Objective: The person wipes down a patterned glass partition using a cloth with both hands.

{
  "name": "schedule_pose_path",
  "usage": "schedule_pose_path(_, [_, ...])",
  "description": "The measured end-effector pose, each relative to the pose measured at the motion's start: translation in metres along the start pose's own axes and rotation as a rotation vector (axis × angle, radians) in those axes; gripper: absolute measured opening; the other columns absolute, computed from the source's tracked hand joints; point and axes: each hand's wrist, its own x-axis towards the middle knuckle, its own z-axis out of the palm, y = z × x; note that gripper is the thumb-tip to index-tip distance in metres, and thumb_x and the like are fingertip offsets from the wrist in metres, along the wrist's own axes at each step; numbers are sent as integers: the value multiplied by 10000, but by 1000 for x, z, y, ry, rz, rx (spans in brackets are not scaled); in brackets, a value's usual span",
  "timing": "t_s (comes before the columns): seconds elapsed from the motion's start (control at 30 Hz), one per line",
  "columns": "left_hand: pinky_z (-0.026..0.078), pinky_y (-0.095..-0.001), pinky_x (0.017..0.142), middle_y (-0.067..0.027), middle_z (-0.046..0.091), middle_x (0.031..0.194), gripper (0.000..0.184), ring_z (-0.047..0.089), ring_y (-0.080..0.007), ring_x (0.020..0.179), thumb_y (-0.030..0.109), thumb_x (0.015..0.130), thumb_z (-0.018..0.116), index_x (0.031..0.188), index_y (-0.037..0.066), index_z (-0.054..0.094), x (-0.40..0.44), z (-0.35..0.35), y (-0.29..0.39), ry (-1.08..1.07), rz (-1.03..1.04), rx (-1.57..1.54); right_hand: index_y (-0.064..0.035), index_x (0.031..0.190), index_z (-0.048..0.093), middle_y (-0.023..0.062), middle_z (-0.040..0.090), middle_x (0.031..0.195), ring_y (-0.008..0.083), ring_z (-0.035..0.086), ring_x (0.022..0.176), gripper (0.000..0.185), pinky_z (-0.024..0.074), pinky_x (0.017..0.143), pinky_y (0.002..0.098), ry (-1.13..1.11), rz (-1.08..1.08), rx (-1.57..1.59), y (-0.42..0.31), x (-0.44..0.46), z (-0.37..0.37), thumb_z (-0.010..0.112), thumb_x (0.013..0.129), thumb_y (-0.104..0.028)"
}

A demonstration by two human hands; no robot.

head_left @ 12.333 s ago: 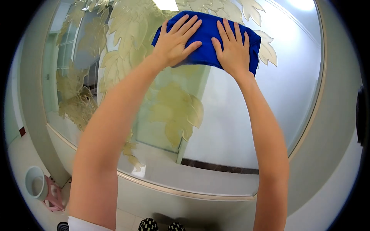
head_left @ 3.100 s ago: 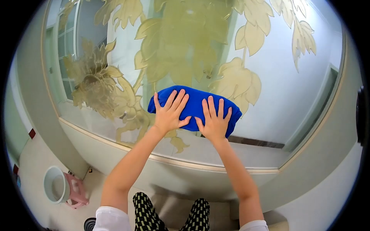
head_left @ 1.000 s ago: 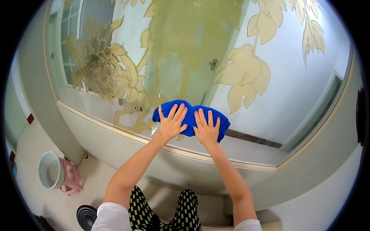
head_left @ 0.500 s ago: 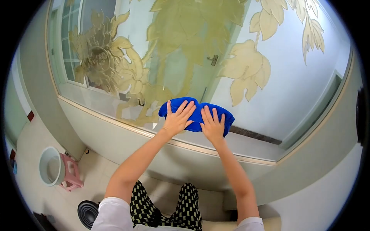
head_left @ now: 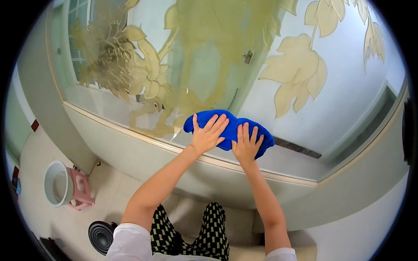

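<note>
A bunched blue cloth (head_left: 226, 127) lies against the lower part of a glass pane (head_left: 209, 65) etched with golden leaves and flowers. On the cloth's left half rests my left hand (head_left: 209, 134), palm down with its fingers spread. My right hand (head_left: 247, 143) presses flat on the right half, fingers apart. The two hands are close together but do not touch. Just below them runs the pale frame edge (head_left: 170, 146) of the pane. The palms hide part of the cloth.
At the lower left, a light blue basin (head_left: 58, 183) sits on a pink stool (head_left: 82, 190). A round black ribbed object (head_left: 101, 237) is on the floor beside my left sleeve. Through the glass a door handle (head_left: 247, 57) shows.
Since about twelve seconds ago both hands and the cloth have come down from high on the glass to near its bottom edge. Over the last second they have shifted slightly right.
</note>
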Motion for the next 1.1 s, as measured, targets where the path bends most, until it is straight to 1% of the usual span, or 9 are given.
schedule_pose_path(0.27, [113, -749, 1008, -1, 479, 1393, 761, 386, -227, 1280, 480, 576, 749, 1259, 183, 591, -41, 18, -2, -50, 32, 40, -261, 1322, 560, -28, 454, 1439, 280, 396, 1298, 690, 265, 1014, 574, -27, -72, -10, -15, -32, 16, 686, 680, -479])
schedule_pose_path(0.33, [144, -734, 998, 62, 415, 1461, 718, 360, -163, 1313, 510, 677, 692, 1326, 244, 542, -48, 22, -2, -100, 0, 19, -266, 1327, 556, -31, 445, 1447, 277, 386, 1305, 683, 253, 1023, 570, -35, -72, -5, -18, -37, 18, 680, 690, -478])
schedule_pose_path(0.53, [147, -736, 998, 74, 422, 1450, 688, 350, -163, 1316, 571, 697, 644, 1299, 248, 565, -68, 33, -2, -42, -8, 27, -282, 1336, 545, -52, 426, 1463, 261, 349, 1333, 682, 258, 1022, 556, -23, -100, 9, -25, -53, 26, 680, 701, -490])
schedule_pose_path(0.8, [131, -738, 994, 75, 422, 1445, 713, 334, -160, 1318, 521, 664, 707, 1307, 253, 555, -94, 38, -4, -126, 20, 34, -298, 1355, 522, -85, 421, 1465, 214, 394, 1266, 665, 297, 981, 499, -86, -161, 47, -30, -68, 27, 669, 735, -488])
schedule_pose_path(0.87, [135, -741, 986, 76, 414, 1449, 705, 328, -158, 1319, 524, 672, 701, 1307, 255, 552, -99, 39, -5, -162, 20, 31, -239, 1292, 577, -6, 457, 1436, 307, 385, 1285, 627, 306, 961, 586, -49, -213, 61, -31, -69, 30, 685, 714, -456])
schedule_pose_path(0.93, [141, -741, 981, 79, 408, 1452, 690, 320, -155, 1322, 529, 686, 691, 1304, 257, 552, -101, 38, -6, -146, 21, 28, -247, 1292, 576, -16, 457, 1437, 299, 384, 1287, 619, 307, 963, 573, -50, -218, 58, -33, -71, 27, 680, 721, -461])
schedule_pose_path(1.0, [143, -743, 978, 79, 405, 1453, 675, 311, -149, 1326, 537, 704, 677, 1306, 259, 551, -105, 39, -7, -188, 28, 34, -296, 1363, 515, -87, 412, 1473, 206, 399, 1268, 647, 305, 980, 496, -87, -209, 45, -34, -73, 28, 648, 763, -499])
schedule_pose_path(1.07, [147, -739, 984, 79, 419, 1440, 658, 338, -143, 1310, 556, 723, 659, 1301, 261, 553, -109, 38, -10, -159, 45, 49, -292, 1369, 510, -81, 401, 1483, 213, 389, 1283, 636, 324, 970, 480, -62, -222, 55, -34, -72, 28, 642, 778, -486])
schedule_pose_path(1.1, [148, -736, 990, 77, 429, 1432, 654, 354, -142, 1299, 567, 728, 652, 1297, 260, 557, -112, 37, -12, -170, 58, 54, -271, 1334, 540, -57, 426, 1461, 235, 391, 1283, 612, 315, 971, 513, -75, -266, 66, -35, -73, 27, 651, 770, -482])
